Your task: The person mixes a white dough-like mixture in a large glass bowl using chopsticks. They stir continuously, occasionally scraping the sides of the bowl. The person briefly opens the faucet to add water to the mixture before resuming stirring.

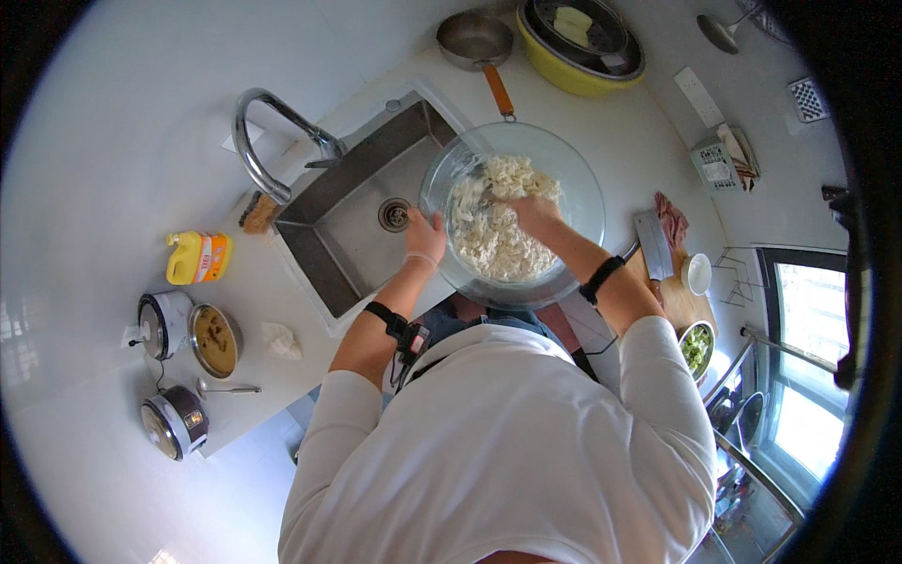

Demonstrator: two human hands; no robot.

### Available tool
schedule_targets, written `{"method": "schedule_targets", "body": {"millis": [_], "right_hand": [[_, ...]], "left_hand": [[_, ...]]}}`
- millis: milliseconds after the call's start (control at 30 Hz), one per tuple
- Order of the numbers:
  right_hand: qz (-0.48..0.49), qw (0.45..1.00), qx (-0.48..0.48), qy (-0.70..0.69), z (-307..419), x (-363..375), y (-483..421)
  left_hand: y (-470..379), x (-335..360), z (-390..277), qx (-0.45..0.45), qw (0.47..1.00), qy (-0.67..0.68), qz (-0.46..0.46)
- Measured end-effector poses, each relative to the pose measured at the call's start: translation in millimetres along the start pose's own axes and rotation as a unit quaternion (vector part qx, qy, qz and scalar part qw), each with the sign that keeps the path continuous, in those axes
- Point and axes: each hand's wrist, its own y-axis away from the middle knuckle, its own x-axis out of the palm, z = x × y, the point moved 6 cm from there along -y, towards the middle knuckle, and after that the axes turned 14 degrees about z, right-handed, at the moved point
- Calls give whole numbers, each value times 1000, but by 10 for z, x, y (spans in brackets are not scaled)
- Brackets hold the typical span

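Observation:
A large clear glass bowl (582,176) stands at the counter's edge, its left side over the steel sink (359,204). Shaggy, flaky dough (502,240) lies in the bowl. My left hand (425,236) grips the bowl's left rim, thumb and fingers on the glass. My right hand (537,215) reaches into the bowl, with its fingertips sunk in the dough and hidden by it; whether they close on any of it cannot be told.
Behind the bowl lies a saucepan (476,41), beside a yellow basin (564,70). A faucet (257,106) arches over the sink. At right, a cleaver (654,243) and bowl of chopped greens (696,349) rest on a wooden board (676,292). Left are a yellow jug (199,258) and two cookers.

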Motion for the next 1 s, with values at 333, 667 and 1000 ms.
{"method": "schedule_targets", "body": {"millis": [333, 667, 1000], "right_hand": [[76, 990, -118, -4, 135, 527, 501], [42, 995, -59, 73, 100, 206, 95], [-92, 990, 18, -106, -66, 121, 1]], "left_hand": [[39, -44, -33, 21, 999, 19, -26], [69, -74, -78, -10, 1000, -20, 4], [101, -104, -121, -3, 1000, -2, 1]]}}
